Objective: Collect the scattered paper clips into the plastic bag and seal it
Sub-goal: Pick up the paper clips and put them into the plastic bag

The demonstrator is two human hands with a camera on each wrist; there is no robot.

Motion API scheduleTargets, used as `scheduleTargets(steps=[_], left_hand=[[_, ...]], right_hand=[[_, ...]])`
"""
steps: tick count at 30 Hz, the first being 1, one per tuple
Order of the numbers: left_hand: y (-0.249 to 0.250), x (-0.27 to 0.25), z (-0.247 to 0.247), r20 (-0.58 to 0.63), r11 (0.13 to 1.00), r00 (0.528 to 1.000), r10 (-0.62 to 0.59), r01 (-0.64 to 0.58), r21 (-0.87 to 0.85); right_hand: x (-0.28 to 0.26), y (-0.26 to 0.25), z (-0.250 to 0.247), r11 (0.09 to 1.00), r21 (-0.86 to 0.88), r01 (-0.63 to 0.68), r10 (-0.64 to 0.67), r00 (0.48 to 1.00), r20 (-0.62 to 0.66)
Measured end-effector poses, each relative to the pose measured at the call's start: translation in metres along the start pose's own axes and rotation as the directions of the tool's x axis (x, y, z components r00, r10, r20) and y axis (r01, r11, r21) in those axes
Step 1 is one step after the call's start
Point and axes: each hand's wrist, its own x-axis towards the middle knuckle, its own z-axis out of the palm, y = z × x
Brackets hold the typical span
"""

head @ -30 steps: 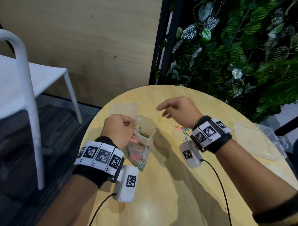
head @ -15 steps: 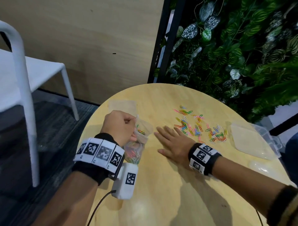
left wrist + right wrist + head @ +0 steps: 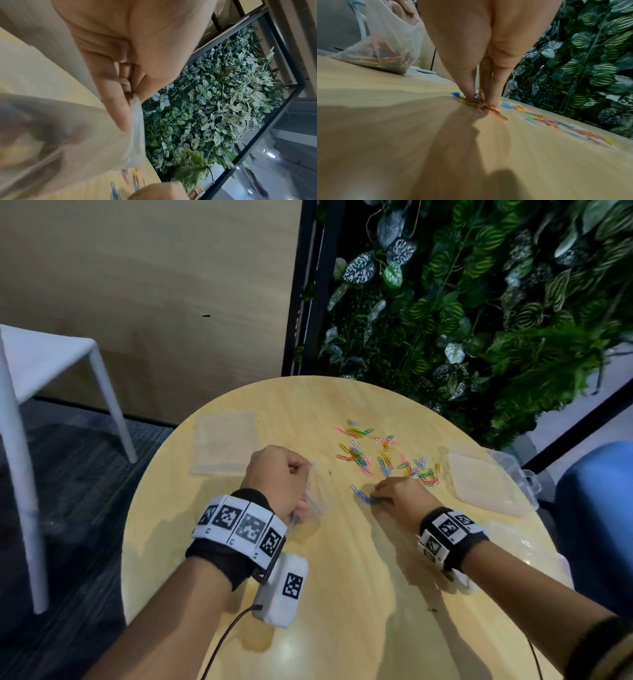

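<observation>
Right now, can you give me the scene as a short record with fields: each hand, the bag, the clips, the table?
left hand: pinches the bag's top edge
right hand: fingertips pinch a few clips on the table
bag: clear, open, some clips inside
clips: many loose, far side
table: round, light wood

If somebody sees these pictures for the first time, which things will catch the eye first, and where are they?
The colourful paper clips scattered over the far half of the round wooden table stand out first. Next, the right hand pinches a few clips at the near edge of that scatter, while the left hand holds up a clear plastic bag already part-filled with clips.
</observation>
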Motion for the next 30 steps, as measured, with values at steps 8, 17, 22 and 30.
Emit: scheduleTargets(steps=[8,17,22,30], left_hand=[[0.001,-0.003,0.022,0.062,0.999,0.997,-0.043,0.045,-0.023],[-0.001,0.0,0.028,0.055,0.998,0.997,-0.06,0.061,-0.017],[0.0,-0.002,0.029,0.066,0.998,0.996,-0.063,0.065,-0.026],[-0.002,0.004,0.021,0.048,0.993,0.996,-0.081,0.085,-0.081]], right_hand=[[0.007,0.021,-0.008,0.549,0.7,-0.457,0.612,0.79,0.036],[-0.007,-0.051,-0.035,-0.265,0.95,-0.163,0.251,0.94,0.231],[-0.009,-0.084,-0.023,0.164,0.977,-0.138,0.325,0.943,0.079],[-0.013,-0.08,-0.042,0.503,0.864,-0.039,0.185,0.981,-0.064]])
